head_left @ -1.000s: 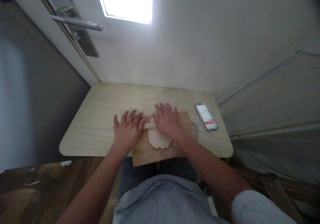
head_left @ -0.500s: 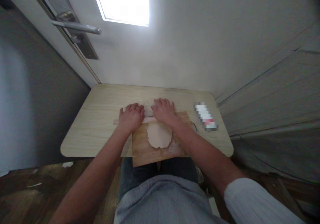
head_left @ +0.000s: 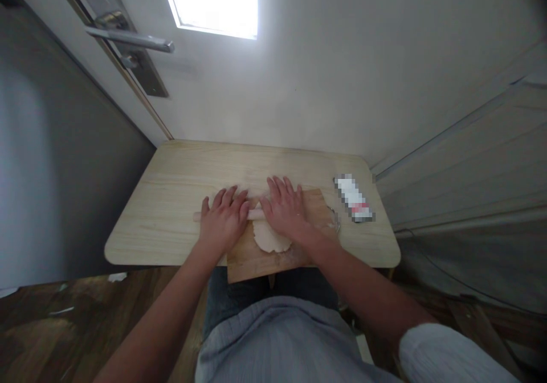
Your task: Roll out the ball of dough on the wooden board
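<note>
A pale wooden rolling pin [head_left: 256, 215] lies crosswise over a flat round of dough [head_left: 272, 240]. My left hand [head_left: 224, 215] rests palm down on its left part, fingers spread and reaching forward past it. On the right part lies my right hand [head_left: 285, 205], likewise flat with its fingers stretched out, covering that end of the pin and some of the dough. Beneath the dough is a wooden cutting board [head_left: 243, 261] with a metal ring handle [head_left: 337, 220] at its right side. The dough's near edge is uneven.
The board sits on a light wood table [head_left: 149, 212], its near corner jutting over the front edge. A pixelated flat object [head_left: 354, 198] lies at the right. Behind the table stands a white door [head_left: 299, 98] with a metal lever handle [head_left: 130, 38].
Both hands have come back toward me with the rolling pin, which has moved from the dough's far edge onto the dough. Their fingers look straighter now.
</note>
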`<state>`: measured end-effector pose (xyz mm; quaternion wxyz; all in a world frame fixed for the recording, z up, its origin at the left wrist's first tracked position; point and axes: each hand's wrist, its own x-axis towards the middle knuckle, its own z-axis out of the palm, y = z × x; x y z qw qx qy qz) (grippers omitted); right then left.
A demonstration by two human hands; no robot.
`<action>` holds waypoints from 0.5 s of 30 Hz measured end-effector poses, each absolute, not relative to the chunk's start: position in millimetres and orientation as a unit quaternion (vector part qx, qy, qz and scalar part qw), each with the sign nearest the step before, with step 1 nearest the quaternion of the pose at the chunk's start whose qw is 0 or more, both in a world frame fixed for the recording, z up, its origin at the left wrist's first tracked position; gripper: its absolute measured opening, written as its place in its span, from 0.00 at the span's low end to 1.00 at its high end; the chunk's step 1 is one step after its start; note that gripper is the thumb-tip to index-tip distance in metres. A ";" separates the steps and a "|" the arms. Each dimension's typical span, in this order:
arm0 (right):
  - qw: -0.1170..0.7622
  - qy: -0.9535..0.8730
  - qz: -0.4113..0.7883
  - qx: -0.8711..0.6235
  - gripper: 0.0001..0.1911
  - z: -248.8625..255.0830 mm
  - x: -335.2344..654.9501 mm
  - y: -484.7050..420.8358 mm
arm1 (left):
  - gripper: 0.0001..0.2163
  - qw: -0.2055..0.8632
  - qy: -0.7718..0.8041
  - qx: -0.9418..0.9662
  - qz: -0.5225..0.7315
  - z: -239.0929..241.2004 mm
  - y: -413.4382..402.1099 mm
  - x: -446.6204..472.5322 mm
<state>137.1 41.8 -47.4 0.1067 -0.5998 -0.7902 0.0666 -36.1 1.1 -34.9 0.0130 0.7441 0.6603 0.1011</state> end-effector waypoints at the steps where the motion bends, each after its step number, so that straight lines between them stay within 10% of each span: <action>1: 0.112 -0.793 0.062 -0.596 0.31 -48.6 138.3 35.6 | 0.23 0.011 0.658 0.746 0.104 -34.3 -4.0 -35.7; 15: 0.155 -0.824 0.061 -0.542 0.32 -47.2 152.7 -40.4 | 0.19 0.027 0.608 0.782 0.134 -32.0 -69.0 -42.0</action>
